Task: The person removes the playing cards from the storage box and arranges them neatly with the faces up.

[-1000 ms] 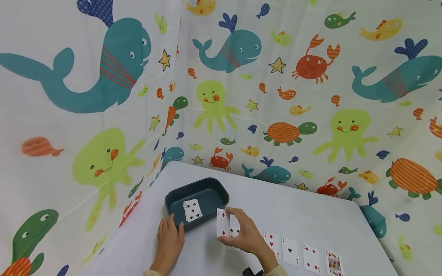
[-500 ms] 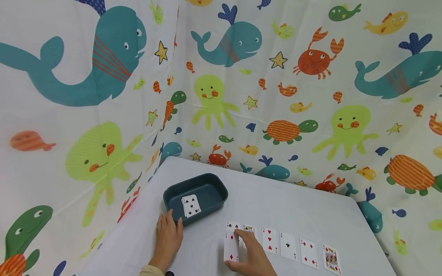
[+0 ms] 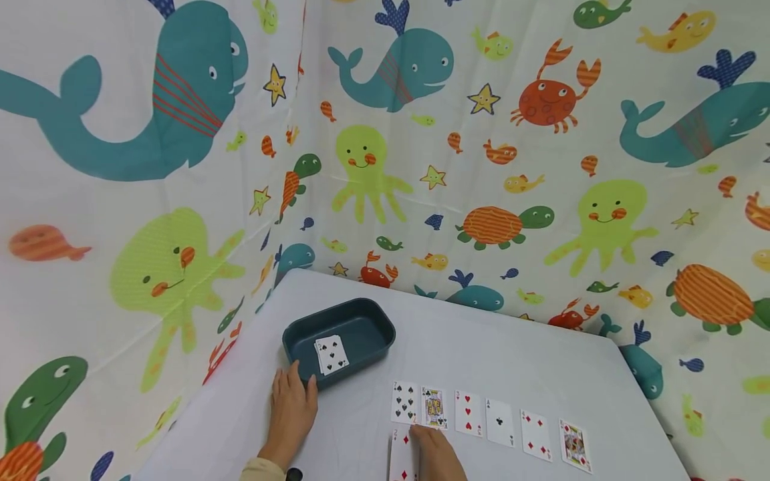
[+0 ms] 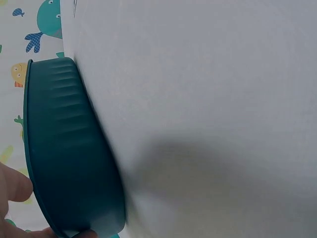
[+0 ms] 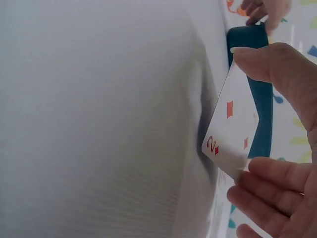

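I have both hands in view. My right hand [image 3: 442,459] pinches the two of diamonds [image 3: 404,461] by opposite edges: thumb on one side, fingers on the other. Card position: near side of the desk [image 3: 481,347], just below the seven of spades [image 3: 405,402]; I cannot tell whether it contacts the surface.

My left hand [image 3: 291,414] is relaxed, thumb and fingers spread at the near left corner of the tray [image 3: 363,334], fingertips touching the rim. The tray contains a small stack of cards, a spade card [image 3: 331,355] uppermost.

Row of cards, face up, left to right from the seven: face card [image 3: 434,407], three of hearts [image 3: 468,412], club card [image 3: 500,422], diamond card [image 3: 535,434], second face card [image 3: 575,444]. A cloth [image 3: 523,160] printed with sea animals hangs behind.
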Demonstrator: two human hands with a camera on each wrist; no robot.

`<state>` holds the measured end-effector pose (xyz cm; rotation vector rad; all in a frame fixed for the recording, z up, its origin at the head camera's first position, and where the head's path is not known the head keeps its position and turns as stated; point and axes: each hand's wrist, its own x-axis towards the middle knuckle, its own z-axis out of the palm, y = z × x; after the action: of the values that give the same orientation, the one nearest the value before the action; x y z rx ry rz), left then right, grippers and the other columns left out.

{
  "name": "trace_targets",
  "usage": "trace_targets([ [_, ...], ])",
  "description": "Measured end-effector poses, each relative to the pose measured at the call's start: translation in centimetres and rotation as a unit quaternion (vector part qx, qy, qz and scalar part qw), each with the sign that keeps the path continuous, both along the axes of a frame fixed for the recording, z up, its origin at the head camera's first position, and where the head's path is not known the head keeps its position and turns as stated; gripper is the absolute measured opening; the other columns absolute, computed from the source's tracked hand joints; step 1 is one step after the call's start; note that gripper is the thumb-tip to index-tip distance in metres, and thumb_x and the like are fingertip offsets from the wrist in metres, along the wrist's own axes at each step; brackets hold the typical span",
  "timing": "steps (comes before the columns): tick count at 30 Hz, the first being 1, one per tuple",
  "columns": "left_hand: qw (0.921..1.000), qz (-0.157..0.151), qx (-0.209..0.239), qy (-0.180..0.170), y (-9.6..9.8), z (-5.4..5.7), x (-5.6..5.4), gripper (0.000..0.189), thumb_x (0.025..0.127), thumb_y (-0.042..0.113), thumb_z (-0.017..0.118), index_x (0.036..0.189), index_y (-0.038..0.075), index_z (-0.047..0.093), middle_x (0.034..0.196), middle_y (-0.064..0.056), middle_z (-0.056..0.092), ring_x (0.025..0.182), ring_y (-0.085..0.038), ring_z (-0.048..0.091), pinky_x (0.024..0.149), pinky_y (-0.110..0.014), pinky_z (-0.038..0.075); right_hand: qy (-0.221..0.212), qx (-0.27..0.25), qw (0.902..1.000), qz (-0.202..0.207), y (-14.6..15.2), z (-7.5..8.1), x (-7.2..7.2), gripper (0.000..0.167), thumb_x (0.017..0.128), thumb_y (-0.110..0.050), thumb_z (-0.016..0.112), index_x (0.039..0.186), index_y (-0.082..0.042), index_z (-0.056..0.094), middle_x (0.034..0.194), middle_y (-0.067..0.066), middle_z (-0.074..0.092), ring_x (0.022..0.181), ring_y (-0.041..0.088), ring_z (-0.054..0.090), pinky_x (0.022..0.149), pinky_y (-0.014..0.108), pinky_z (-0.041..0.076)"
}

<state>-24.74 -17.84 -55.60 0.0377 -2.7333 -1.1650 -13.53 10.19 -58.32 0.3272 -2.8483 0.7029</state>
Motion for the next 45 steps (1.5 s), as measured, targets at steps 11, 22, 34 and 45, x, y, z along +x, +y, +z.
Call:
trace_targets([
  [11,1.0000,0.001,0.003,-0.001,-0.1,-0.2,-0.1,0.057,0.105,0.018,0.052,0.145,-0.018,0.033,0.146,-0.043,0.038,0.145,-0.060,0.019,0.116,-0.071,0.017,0.061,0.049,0.9968,0.019,-0.4,-1.1,0.2,0.087,0.065,-0.067,0.085,0.120,-0.001,0.068,0.110,0.010,0.068,0.097,0.024,0.067,0.085,0.039,0.058],
  [22,0.9998,0.009,0.000,0.020,0.0,-0.1,0.3,0.055,0.104,0.015,0.054,0.143,-0.018,0.036,0.143,-0.044,0.040,0.143,-0.061,0.022,0.115,-0.071,0.020,0.035,-0.008,0.9993,-0.009,-0.7,1.6,-0.3,0.092,0.066,-0.068,0.085,0.130,-0.005,0.063,0.122,0.007,0.065,0.107,0.027,0.064,0.091,0.044,0.058],
  [34,0.9999,0.011,-0.002,-0.005,0.1,0.1,1.2,0.056,0.104,0.016,0.053,0.143,-0.019,0.034,0.144,-0.044,0.037,0.143,-0.062,0.020,0.114,-0.073,0.020,-0.030,-0.193,0.9794,-0.051,-1.1,7.3,-3.7,0.084,0.074,-0.051,0.089,0.143,-0.017,0.055,0.140,0.006,0.059,0.121,0.028,0.059,0.101,0.058,0.051],
  [45,0.9998,0.016,-0.006,0.002,0.3,-0.2,1.2,0.056,0.103,0.016,0.055,0.143,-0.019,0.036,0.145,-0.044,0.038,0.142,-0.062,0.022,0.113,-0.073,0.021,0.017,-0.211,0.9773,-0.010,-2.5,9.3,-6.7,0.090,0.075,-0.053,0.087,0.149,-0.016,0.050,0.145,0.003,0.056,0.133,0.027,0.054,0.104,0.062,0.047],
])
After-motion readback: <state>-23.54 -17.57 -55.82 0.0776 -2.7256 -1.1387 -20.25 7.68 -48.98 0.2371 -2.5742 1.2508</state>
